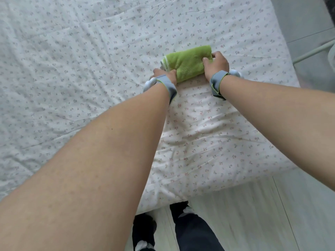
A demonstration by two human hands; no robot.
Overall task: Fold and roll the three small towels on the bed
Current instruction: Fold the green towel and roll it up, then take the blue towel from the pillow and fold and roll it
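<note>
A green towel (187, 63), rolled up, lies on the bed (90, 69), toward its far right part. The left hand (165, 75) grips the near left end; its fingers are mostly hidden under the roll. The right hand (215, 65) holds the right end, with the fingers curled over it. Grey wrist bands (216, 84) cover both wrists. Only one towel is in view.

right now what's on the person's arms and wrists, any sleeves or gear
No sleeves: both forearms are bare up to the wrists. The left hand and the right hand each have a grey wrist strap edged in green, with a rounded white device fixed to its outer side. No gloves, rings or cables show.
</note>
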